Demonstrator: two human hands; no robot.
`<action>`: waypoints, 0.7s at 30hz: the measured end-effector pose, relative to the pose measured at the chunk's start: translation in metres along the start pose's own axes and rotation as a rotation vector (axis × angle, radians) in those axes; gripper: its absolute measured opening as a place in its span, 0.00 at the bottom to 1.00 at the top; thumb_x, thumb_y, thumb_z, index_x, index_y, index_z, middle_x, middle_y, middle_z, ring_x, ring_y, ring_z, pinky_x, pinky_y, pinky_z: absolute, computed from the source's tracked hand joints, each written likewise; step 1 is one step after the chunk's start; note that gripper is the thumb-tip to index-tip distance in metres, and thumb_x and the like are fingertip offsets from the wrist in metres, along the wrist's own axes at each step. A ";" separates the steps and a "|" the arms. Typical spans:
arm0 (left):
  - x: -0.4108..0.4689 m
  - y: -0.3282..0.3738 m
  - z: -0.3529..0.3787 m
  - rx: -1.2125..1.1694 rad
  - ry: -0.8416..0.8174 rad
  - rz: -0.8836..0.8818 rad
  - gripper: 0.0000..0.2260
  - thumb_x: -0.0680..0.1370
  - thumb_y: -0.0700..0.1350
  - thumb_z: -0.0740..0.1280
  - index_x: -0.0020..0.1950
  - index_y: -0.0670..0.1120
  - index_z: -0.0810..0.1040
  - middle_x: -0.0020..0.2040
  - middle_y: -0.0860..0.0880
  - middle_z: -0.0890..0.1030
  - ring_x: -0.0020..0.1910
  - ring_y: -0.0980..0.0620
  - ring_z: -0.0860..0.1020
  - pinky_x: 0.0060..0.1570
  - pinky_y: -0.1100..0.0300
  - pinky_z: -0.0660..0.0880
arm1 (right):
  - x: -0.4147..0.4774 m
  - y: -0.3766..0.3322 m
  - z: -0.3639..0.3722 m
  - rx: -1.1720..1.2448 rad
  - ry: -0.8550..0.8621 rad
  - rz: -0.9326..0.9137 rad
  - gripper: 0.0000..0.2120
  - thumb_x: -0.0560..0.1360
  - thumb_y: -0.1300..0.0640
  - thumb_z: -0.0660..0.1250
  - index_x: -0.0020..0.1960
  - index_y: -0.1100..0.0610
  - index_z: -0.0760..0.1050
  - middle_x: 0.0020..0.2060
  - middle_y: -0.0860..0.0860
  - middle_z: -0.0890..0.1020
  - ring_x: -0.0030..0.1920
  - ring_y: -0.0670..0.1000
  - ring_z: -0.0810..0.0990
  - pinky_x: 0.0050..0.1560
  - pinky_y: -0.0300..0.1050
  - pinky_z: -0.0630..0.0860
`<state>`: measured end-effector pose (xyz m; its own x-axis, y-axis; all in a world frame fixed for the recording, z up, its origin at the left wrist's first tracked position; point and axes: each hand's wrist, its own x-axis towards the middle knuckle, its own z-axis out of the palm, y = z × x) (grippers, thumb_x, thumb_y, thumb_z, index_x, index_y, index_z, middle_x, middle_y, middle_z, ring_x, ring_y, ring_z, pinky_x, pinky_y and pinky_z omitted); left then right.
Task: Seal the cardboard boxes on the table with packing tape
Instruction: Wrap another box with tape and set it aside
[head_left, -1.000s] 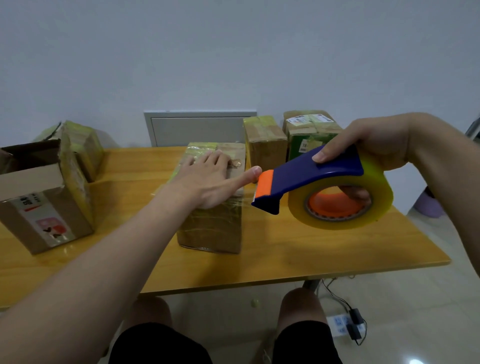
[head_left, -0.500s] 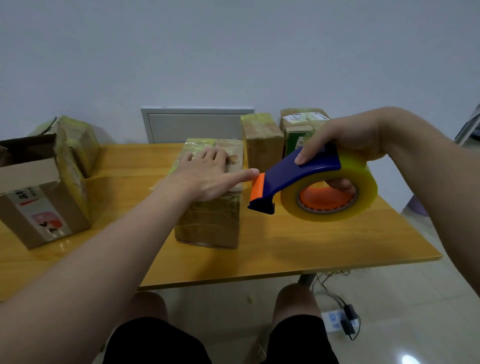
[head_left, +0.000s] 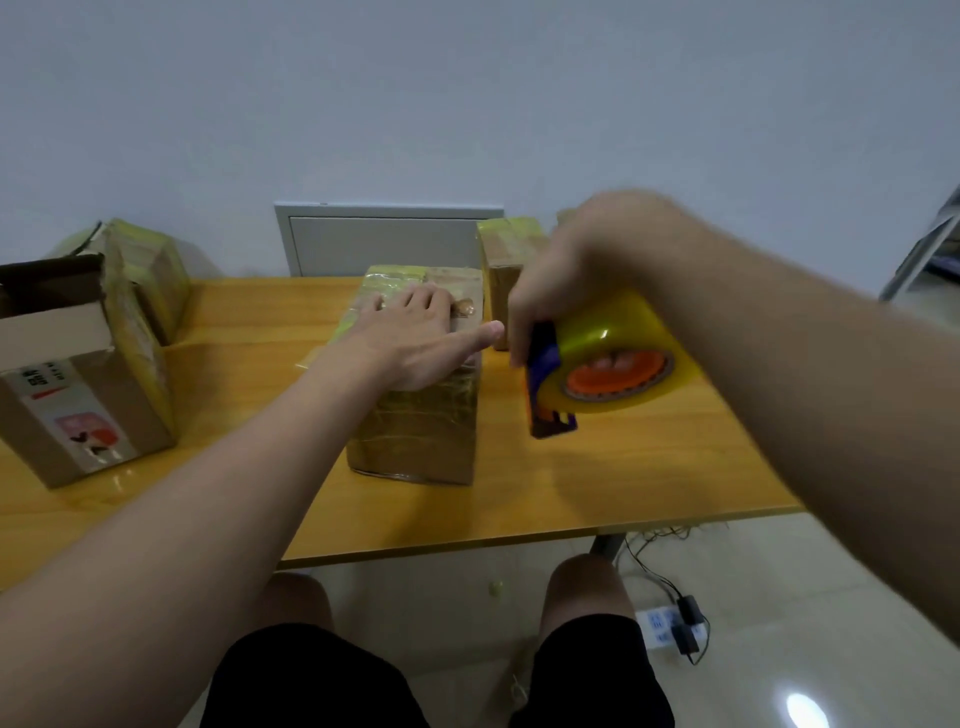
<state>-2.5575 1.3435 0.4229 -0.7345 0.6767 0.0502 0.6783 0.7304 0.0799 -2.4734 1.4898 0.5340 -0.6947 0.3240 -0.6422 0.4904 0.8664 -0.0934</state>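
Counting four cardboard boxes on table (head_left: 623, 467): middle box (head_left: 415, 431), open box (head_left: 78, 395) and taped box (head_left: 150, 265) to its left, small box (head_left: 501, 260) behind its right corner. One tape dispenser (head_left: 544, 358) just right of middle box, right hand (head_left: 566, 270) curled round it; left hand (head_left: 410, 343) flat, fingers straight, on middle box's top.

Cardboard, film and wood
I see matt cardboard on the middle box (head_left: 415, 447) under shiny crinkled film, a glossy tape roll (head_left: 615, 327), a smooth wooden bench (head_left: 623, 478).

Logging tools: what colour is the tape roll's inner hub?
Orange. The hub shows best in the head view.
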 end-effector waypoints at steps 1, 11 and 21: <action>0.000 -0.001 0.002 -0.025 0.018 -0.006 0.42 0.78 0.74 0.43 0.81 0.45 0.59 0.82 0.43 0.62 0.81 0.44 0.59 0.78 0.38 0.54 | 0.011 0.003 0.010 -0.038 0.048 0.013 0.18 0.65 0.39 0.77 0.39 0.54 0.83 0.33 0.56 0.81 0.38 0.58 0.81 0.51 0.56 0.82; -0.003 0.004 0.009 0.044 0.202 -0.015 0.41 0.78 0.75 0.48 0.77 0.47 0.68 0.76 0.45 0.71 0.75 0.44 0.68 0.75 0.42 0.64 | 0.028 0.044 0.025 0.162 0.305 -0.204 0.18 0.74 0.35 0.70 0.43 0.50 0.82 0.45 0.52 0.83 0.47 0.54 0.81 0.43 0.49 0.72; -0.004 0.005 0.011 -0.057 0.211 -0.089 0.39 0.80 0.73 0.50 0.82 0.47 0.60 0.81 0.45 0.66 0.80 0.43 0.63 0.79 0.41 0.59 | 0.090 0.049 0.101 -0.171 0.836 -0.079 0.26 0.78 0.31 0.61 0.38 0.53 0.68 0.36 0.49 0.78 0.37 0.51 0.79 0.39 0.47 0.79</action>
<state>-2.5509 1.3460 0.4124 -0.7828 0.5711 0.2473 0.6131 0.7758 0.1491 -2.4584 1.5231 0.3951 -0.9161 0.3757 0.1397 0.3849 0.9219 0.0447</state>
